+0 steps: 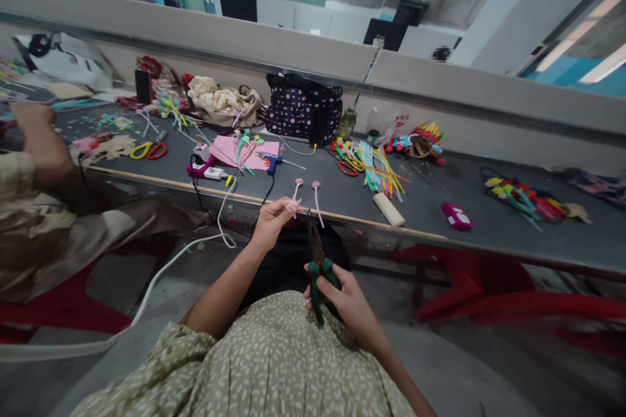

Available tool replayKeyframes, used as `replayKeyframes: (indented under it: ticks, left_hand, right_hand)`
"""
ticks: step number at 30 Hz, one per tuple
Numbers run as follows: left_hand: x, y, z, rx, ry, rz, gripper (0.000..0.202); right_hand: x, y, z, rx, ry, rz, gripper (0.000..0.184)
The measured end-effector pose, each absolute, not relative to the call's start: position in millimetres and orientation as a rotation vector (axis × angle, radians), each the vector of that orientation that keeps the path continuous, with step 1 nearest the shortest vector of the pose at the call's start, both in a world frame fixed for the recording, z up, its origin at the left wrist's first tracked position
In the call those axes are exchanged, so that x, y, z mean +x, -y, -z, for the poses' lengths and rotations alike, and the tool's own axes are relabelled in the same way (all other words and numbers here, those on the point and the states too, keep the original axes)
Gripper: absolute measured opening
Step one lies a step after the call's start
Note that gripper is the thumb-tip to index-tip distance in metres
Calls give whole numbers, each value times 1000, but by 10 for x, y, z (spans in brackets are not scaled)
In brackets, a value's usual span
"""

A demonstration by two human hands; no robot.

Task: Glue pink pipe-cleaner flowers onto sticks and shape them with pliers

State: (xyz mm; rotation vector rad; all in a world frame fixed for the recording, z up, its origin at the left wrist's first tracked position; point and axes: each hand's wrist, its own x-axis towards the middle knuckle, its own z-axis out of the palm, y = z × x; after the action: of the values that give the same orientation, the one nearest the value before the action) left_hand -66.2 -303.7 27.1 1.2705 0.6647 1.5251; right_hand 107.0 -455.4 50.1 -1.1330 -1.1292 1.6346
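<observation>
Just over the table's front edge, my left hand (pixel 272 221) pinches a small pink craft flower (pixel 293 206) between thumb and fingertips. My right hand (pixel 346 300) is wrapped round the green handles of a pair of pliers (pixel 317 254), whose dark jaws point up toward the table. The jaws are apart from the flower. On the table beyond lie two pink flower pieces: one (pixel 298 182) on a pale stem behind my left hand, and another (pixel 316 186) with a pale stem reaching the edge.
A blue glue gun (pixel 272 161) lies on pink sheets (pixel 225 151). Colourful pipe cleaners (pixel 379 166) and red-handled scissors (pixel 347 168) are to the right, beside a beige roll (pixel 388 210). A white cable (pixel 161 270) hangs at left, near a co-worker's arm (pixel 42 137). Red stools (pixel 464 287) stand below.
</observation>
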Motion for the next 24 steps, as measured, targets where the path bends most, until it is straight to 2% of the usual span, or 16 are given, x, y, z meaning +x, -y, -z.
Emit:
replayKeyframes:
  ticks: [7, 24]
  left_hand:
    - [-653, 3072, -336, 1341, -586, -1543, 14]
    - [-654, 3098, -341, 1352, -536, -1505, 11]
  right_hand:
    - [1054, 4547, -480, -1049, 1061, -1777, 53]
    - [1028, 4561, -521, -1027, 1078, -1798, 50]
